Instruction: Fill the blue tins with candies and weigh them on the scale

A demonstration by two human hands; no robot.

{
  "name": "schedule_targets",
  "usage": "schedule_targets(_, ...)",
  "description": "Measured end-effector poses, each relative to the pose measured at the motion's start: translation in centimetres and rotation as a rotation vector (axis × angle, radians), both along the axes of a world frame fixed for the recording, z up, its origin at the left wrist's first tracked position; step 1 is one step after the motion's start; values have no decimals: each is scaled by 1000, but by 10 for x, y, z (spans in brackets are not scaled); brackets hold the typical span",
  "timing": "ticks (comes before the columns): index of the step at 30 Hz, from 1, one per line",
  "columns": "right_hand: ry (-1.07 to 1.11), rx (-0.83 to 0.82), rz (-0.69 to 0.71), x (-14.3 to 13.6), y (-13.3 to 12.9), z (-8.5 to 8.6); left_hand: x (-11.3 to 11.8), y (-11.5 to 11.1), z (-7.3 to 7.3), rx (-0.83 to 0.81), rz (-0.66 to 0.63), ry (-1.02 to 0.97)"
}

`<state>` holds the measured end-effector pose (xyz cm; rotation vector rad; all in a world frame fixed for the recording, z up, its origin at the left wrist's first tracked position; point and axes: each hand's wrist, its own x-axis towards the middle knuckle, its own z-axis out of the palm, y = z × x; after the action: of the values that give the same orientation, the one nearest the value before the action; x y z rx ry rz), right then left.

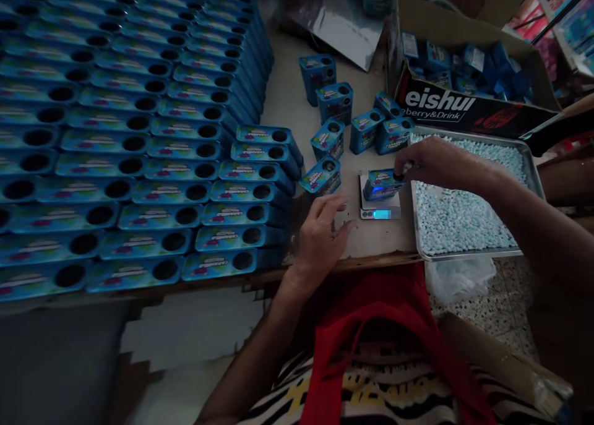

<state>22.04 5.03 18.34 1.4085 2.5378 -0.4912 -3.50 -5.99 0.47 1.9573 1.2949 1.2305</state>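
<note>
A small digital scale (380, 213) with a lit display bears a blue container (381, 185). Over that container's right end is my right hand (429, 160), its fingers pinched together on something small and pale that I cannot make out. My left hand (325, 233) hovers left of the scale with fingers apart, holding nothing, just below a tilted blue container (321, 176). To the right, partly under my right forearm, a metal tray (417, 227) holds many pale blue and white pieces (459, 221).
Rows of blue containers (176, 168) with round openings fill the left side. Several more blue containers (335, 103) stand behind the scale. At the back right is a cardboard box (464, 106) of blue packs. A plastic bag (461, 279) hangs below the tray.
</note>
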Motion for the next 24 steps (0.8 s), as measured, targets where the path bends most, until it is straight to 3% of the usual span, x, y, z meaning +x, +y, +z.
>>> schedule_targets(10,-100,32,30,-13,7,1,-4,1,1,2,-28,0)
schedule_targets(17,110,111,-105,-11,-2,0,-3,-1,2,3,-15,-29)
schedule_targets(21,167,200,-194,8,-7,3,1,5,13,89,39,-18)
schedule_targets(24,130,319,-283,45,-12,0,5,14,29,177,101,5)
